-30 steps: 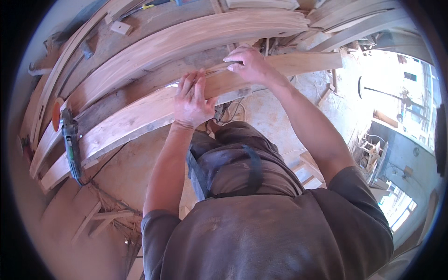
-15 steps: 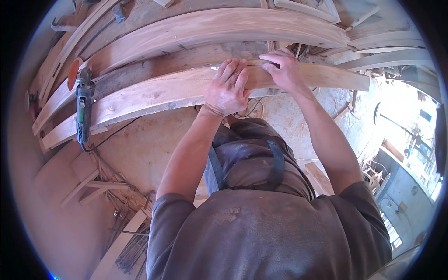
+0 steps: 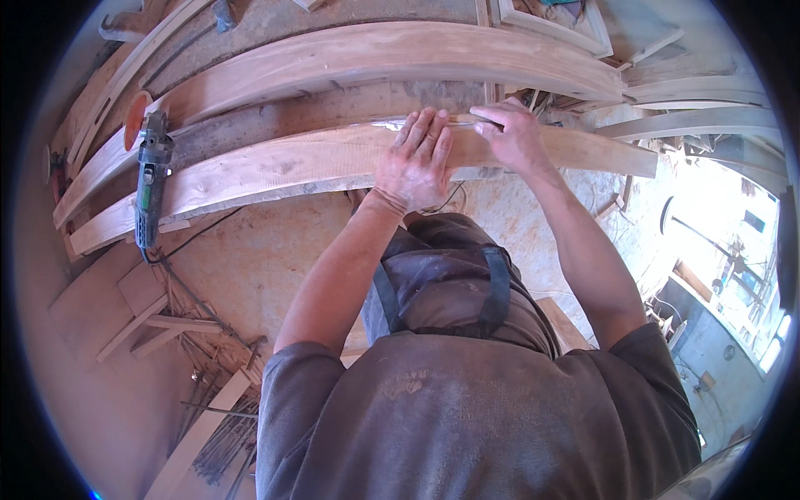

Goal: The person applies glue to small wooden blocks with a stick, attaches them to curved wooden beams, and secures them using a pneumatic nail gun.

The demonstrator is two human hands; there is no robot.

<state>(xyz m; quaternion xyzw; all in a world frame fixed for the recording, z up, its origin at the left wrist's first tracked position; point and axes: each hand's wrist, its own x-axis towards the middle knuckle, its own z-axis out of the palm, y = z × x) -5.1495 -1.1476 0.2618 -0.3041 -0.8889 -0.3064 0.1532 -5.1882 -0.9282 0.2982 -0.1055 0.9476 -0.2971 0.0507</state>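
A long pale plank (image 3: 283,162) lies across in front of me. My left hand (image 3: 414,162) lies on it, fingers stretched out flat toward its far edge. My right hand (image 3: 515,133) is closed, in a pinch, round the end of a slim tool at that same edge. Between the two hands the slim tool (image 3: 461,122) shows as a narrow strip, and something shiny and metallic sticks out left of my left fingers; its exact kind cannot be made out. My left fingers seem to rest over part of it.
An angle grinder (image 3: 150,183) with an orange disc rests across the planks at left, its cord hanging down. Beyond lies a second thick plank (image 3: 400,54). Curved wooden pieces (image 3: 700,121) sit at far right, a wooden frame (image 3: 575,33) behind. Offcuts lean at lower left.
My left fingers have straightened and spread flatter, and more of the shiny metal shows beside them. The right hand has shifted slightly right. The whole view has moved a little.
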